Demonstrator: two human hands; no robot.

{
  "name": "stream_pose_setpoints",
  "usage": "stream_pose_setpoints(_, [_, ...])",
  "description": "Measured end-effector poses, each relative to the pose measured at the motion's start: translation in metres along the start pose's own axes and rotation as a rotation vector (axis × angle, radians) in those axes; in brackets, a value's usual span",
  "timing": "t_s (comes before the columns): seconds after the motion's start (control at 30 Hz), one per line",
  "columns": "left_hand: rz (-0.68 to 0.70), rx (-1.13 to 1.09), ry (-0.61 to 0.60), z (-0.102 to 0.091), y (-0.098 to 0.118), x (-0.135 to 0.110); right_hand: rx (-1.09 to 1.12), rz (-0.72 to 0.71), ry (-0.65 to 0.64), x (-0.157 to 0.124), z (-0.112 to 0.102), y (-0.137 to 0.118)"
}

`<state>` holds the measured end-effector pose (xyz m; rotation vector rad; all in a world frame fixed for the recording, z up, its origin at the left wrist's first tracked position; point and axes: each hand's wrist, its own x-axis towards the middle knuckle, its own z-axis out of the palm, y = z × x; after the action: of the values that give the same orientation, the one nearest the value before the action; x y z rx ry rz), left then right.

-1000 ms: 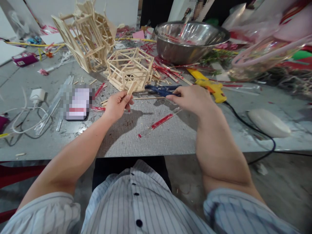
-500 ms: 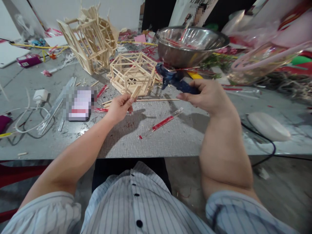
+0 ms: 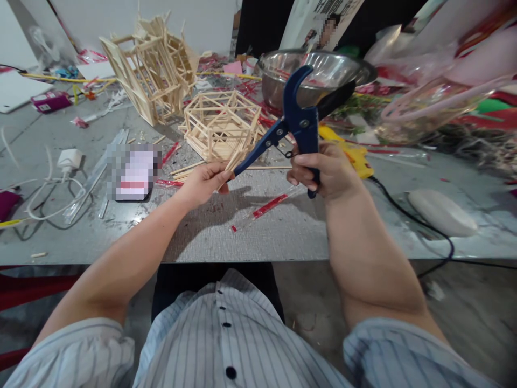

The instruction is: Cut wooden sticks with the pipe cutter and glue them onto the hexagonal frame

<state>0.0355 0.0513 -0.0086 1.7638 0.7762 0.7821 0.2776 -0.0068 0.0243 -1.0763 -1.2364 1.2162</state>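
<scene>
In my right hand [image 3: 323,170] is a blue pipe cutter [image 3: 301,121], its hooked jaw upward and its handles spread apart. My fingers are wrapped round one handle; the other slants down to my left hand [image 3: 210,180]. That hand is closed on a few thin wooden sticks [image 3: 234,160]. The cutter's handle tip meets its fingertips, and whether they grip it too I cannot tell. Just behind the hands sits a low many-sided frame of wooden sticks [image 3: 222,99]. Loose sticks [image 3: 188,170] lie beside my left hand.
A taller stick structure [image 3: 149,81] stands at the back left, a steel bowl [image 3: 274,81] at the back right. A phone [image 3: 135,172] and white charger [image 3: 69,159] lie left. A yellow glue gun [image 3: 355,156] is behind my right hand. A red-and-clear strip [image 3: 269,206] lies in front.
My right hand has turned the pipe cutter from sideways to jaw-up, and its handles now show spread, one reaching my left hand. My left hand stays nearly in place with the sticks.
</scene>
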Motion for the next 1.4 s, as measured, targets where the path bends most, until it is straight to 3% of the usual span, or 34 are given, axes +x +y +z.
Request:
stream_pose_setpoints(0.27, [-0.041,-0.017,-0.011,0.009,0.0,-0.002,0.034,-0.008,0.062,0.021,0.011,0.028])
stream_pose_setpoints(0.4, [-0.094,-0.039,-0.047,0.015,-0.001,-0.004,0.094,0.009,-0.028,0.021,0.019,0.033])
stream_pose_setpoints(0.57, [-0.098,-0.047,-0.103,0.02,0.002,-0.005,-0.08,0.039,-0.061,0.012,0.029,0.028])
stream_pose_setpoints(0.67, [-0.101,0.006,-0.103,0.017,0.004,-0.003,-0.113,-0.033,-0.047,0.013,0.029,0.029])
stream_pose_setpoints(0.73, [-0.077,0.092,-0.047,0.012,0.004,-0.002,-0.245,-0.108,0.023,0.015,0.023,0.031])
stream_pose_setpoints(0.83, [-0.032,0.228,0.052,0.0,0.003,-0.001,-0.712,-0.257,0.158,0.019,0.01,0.034])
stream_pose_setpoints(0.97, [0.048,0.322,0.181,-0.011,-0.001,0.001,-1.17,-0.414,0.144,0.023,0.003,0.04])
stream_pose_setpoints(1.1, [0.154,0.413,0.25,-0.013,-0.007,0.003,-1.283,-0.425,0.123,0.022,0.009,0.046])
stream_pose_setpoints(1.4, [0.212,0.408,0.208,-0.013,-0.011,0.004,-1.327,-0.397,0.068,0.017,0.015,0.038])
